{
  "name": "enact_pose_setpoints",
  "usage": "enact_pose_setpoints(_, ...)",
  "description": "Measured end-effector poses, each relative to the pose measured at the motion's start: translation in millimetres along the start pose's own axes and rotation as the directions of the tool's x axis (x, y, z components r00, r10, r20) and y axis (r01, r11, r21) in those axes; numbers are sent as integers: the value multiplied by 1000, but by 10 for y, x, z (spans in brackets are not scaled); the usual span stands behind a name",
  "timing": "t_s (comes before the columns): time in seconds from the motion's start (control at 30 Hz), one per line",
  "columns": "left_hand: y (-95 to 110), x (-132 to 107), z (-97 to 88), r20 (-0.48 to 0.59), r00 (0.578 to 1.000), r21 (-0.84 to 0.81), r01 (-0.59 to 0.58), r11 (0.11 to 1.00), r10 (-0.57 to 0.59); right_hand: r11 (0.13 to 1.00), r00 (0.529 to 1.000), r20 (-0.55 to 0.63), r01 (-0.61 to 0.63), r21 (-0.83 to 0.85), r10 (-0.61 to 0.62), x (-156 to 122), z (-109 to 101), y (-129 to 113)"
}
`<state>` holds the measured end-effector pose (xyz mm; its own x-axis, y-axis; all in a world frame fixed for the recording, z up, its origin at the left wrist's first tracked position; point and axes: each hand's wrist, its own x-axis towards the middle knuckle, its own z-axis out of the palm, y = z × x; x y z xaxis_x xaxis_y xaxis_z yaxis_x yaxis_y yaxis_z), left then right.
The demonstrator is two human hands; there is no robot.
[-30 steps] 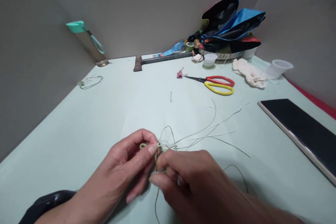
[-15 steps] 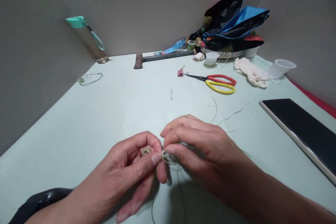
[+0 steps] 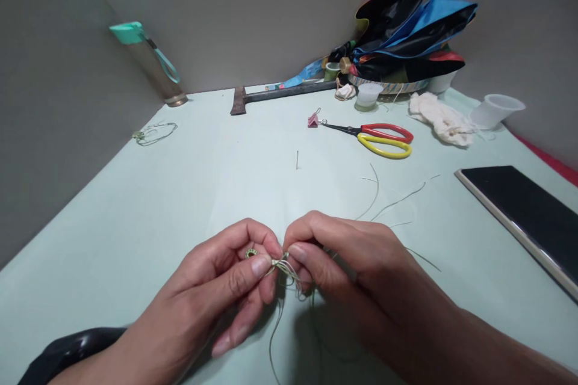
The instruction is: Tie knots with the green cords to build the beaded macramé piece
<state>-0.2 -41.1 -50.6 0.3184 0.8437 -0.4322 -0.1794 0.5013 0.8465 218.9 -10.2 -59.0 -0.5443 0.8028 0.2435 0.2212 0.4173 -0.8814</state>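
Note:
Between thumb and forefinger, my left hand (image 3: 226, 289) pinches a small braided green cord piece (image 3: 251, 252), whose looped end shows above the palm. Pale green and whitish strands (image 3: 285, 266) fan out of the pinch to the right. My right hand (image 3: 343, 258) is closed too, its thumb and forefinger gripping one of these strands close to the left fingertips. Loose cord ends (image 3: 272, 337) hang down below the hands onto the table.
Scissors (image 3: 383, 139) with red and yellow handles lie ahead, beside a pink clip (image 3: 313, 119). A nail (image 3: 297, 160) stands upright nearer. Cut threads (image 3: 397, 200) and a phone (image 3: 524, 216) lie right. Behind are a hammer (image 3: 289, 94), bottle (image 3: 153, 63), cups (image 3: 497, 109) and cord bundle (image 3: 156, 134).
My right hand has shifted from the knot to pinch a strand slightly right of it, its fingers more curled. More strands now show between the hands. The view has tilted slightly.

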Motion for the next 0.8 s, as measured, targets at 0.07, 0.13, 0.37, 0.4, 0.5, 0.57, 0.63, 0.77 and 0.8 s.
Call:
enact_pose_setpoints(0.07, 7, 8, 17, -6, 1000, -4, 1, 1000, -1, 1000, 1000, -20, -8, -9, 8, -2, 30, 17)
enact_pose_setpoints(0.13, 7, 3, 26, 2, 1000, 1, -3, 1000, 3, 999, 999, -42, -25, -29, 23, -3, 60, 35)
enact_pose_setpoints(0.37, -33, -44, 2, -1, 1000, 78, -17, 997, 17, 998, 997, -76, 12, -63, -17, -2, 109, 30)
enact_pose_setpoints(0.4, -37, -44, 0, -8, 1000, 99, -21, 995, 22, 997, 997, -78, 8, -76, -14, -2, 103, 17)
enact_pose_setpoints(0.5, -61, -35, -6, -25, 999, 148, -26, 989, 30, 991, 997, -73, 24, -133, -33, -2, 65, -31)
enact_pose_setpoints(0.57, -93, -29, -20, -21, 999, 200, -22, 980, 26, 986, 998, -53, 29, -167, -38, -7, 42, -54)
enact_pose_setpoints(0.63, -136, -31, -42, -13, 999, 282, -30, 959, 35, 985, 1000, -22, 10, -170, -14, -19, 42, -58)
enact_pose_setpoints(0.77, -188, -66, -71, -22, 995, 472, -78, 878, 100, 985, 996, -82, 27, -170, -41, -68, 111, -19)
enact_pose_setpoints(0.8, -186, -79, -72, -22, 993, 514, -87, 853, 115, 984, 994, -101, 32, -178, -51, -83, 129, -10)
